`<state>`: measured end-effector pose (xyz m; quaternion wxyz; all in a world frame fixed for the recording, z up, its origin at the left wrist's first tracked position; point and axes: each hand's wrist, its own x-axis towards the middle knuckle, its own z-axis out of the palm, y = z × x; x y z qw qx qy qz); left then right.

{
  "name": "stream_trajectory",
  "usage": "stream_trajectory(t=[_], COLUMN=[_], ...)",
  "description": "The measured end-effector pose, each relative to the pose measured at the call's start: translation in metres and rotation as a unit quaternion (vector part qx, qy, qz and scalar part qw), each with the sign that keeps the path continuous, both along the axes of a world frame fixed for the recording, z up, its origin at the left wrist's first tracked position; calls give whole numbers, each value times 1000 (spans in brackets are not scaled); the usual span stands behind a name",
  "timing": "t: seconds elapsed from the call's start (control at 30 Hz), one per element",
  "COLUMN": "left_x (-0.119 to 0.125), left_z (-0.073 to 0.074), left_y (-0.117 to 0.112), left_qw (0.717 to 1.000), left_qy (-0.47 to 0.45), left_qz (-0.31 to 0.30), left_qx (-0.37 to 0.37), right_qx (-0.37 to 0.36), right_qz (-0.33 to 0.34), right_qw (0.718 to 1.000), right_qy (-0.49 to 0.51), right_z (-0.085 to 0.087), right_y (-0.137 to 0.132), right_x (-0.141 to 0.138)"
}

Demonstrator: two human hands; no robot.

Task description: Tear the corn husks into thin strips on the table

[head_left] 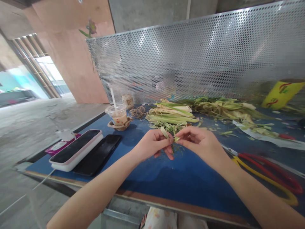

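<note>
Over the blue table, my left hand pinches a pale green leaf strip between thumb and fingers, its other fingers hanging loosely below. My right hand is close beside it, thumb and fingertips closed on the strip's light green end. What lies inside the right fingers is partly hidden. Just behind both hands sit curled green shreds. Beyond them rests a stack of long pale green leaves.
Scissors with red and yellow handles lie right. More leaves and a yellow tube are behind. At left are an iced drink, twine, a black phone and a pink-edged phone. A perforated metal panel stands behind.
</note>
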<state>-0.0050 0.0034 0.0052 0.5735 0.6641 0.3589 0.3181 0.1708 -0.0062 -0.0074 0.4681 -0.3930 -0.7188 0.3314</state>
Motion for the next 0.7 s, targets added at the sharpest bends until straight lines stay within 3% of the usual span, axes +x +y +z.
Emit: stream_trajectory(t=[0.17,0.47,0.7], left_x=[0,0,-1], left_z=[1,5,7], left_y=[-2,-5,-4], left_qw=[998,995,995], left_qy=[30,67,42], left_qz=[-49,-73,-91], left_qx=[2,30,-8], right_qx=[73,-116,-133], right_qz=[-14,59,61], right_qw=[993,991,989], right_qy=[-89,-11,26], right_z=[4,2,-1], right_y=[-1,-1,2], right_x=[2,3,6])
